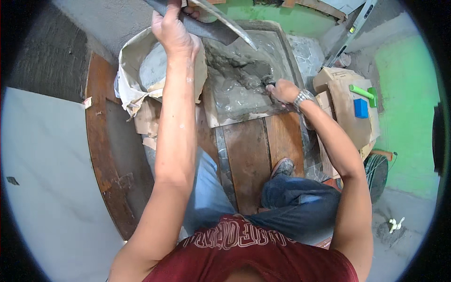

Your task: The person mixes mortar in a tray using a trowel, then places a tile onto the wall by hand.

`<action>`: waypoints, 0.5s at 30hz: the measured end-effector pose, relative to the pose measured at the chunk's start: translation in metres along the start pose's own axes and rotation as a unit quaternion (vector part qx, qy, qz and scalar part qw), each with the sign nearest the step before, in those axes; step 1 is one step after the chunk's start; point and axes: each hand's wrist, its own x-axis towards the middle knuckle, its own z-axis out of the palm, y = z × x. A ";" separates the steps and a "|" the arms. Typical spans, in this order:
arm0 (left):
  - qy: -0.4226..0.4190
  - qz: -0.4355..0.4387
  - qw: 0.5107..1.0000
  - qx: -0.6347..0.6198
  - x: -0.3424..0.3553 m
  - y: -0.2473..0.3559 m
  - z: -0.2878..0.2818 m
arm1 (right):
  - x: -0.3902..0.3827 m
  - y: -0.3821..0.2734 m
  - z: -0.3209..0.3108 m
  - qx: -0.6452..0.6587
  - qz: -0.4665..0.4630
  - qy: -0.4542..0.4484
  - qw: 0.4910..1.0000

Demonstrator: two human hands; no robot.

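Note:
My left hand (174,29) is raised at the top, above the bag, its fingers closed on a flat grey slab (213,32) with a pale edge. The slab runs out of view at the top, so its kind is unclear. Below and to the right, a shallow tray (237,117) holds wet grey mortar (235,96). My right hand (283,90), with a metal watch at the wrist, grips the dark handle of what looks like a trowel (268,81). Mortar coats this tool and hides its blade.
An open bag of grey powder (154,66) stands left of the tray. Wooden boards (244,150) lie beneath my feet. At right, a cardboard box (350,113) carries a green-handled tool (364,91) and a blue block (361,108). A spirit level (352,30) leans behind it.

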 end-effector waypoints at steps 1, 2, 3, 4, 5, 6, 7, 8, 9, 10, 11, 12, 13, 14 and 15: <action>0.005 -0.005 0.999 -0.046 0.003 0.003 0.001 | -0.009 -0.002 0.000 -0.013 -0.003 0.018 1.000; 0.009 -0.011 0.995 -0.096 0.006 0.004 0.005 | -0.013 -0.009 0.003 -0.009 -0.025 0.032 0.999; 0.025 -0.018 0.996 -0.084 0.010 0.002 -0.001 | -0.014 -0.024 0.008 -0.006 -0.046 0.047 0.998; 0.015 -0.014 0.997 -0.076 0.013 -0.001 -0.010 | -0.011 -0.049 0.012 0.052 -0.036 0.056 0.996; 0.004 -0.020 0.994 -0.104 0.013 -0.002 -0.015 | -0.004 -0.073 0.017 0.084 -0.047 0.033 0.995; -0.006 -0.024 0.992 -0.127 0.011 0.000 -0.019 | 0.006 -0.102 0.022 0.108 -0.042 0.017 0.993; 0.025 -0.039 0.992 -0.114 0.006 -0.002 -0.020 | 0.019 -0.120 0.032 0.131 -0.070 -0.001 0.989; 0.021 -0.036 0.993 -0.112 0.004 -0.001 -0.022 | 0.032 -0.140 0.040 0.156 -0.100 -0.020 0.982; 0.012 -0.052 0.990 -0.128 -0.001 -0.015 0.000 | 0.083 -0.122 0.070 0.108 -0.120 0.043 0.986; -0.002 -0.078 0.984 -0.158 -0.009 -0.036 0.035 | 0.128 -0.079 0.089 0.049 -0.118 0.113 0.985; -0.008 -0.072 0.987 -0.144 -0.009 -0.035 0.027 | 0.140 -0.091 0.084 0.060 -0.113 0.092 0.987; -0.010 -0.070 0.988 -0.138 -0.005 -0.034 0.023 | 0.148 -0.100 0.072 0.067 -0.104 0.075 0.989; -0.011 -0.054 0.992 -0.110 0.001 -0.029 0.011 | 0.144 -0.117 0.065 0.077 -0.087 0.031 0.993; -0.002 -0.036 0.997 -0.075 0.002 -0.019 -0.009 | 0.129 -0.141 0.059 0.081 -0.104 0.013 0.991; -0.003 -0.035 0.996 -0.079 0.006 -0.004 -0.025 | 0.109 -0.165 0.040 0.167 -0.042 -0.026 0.985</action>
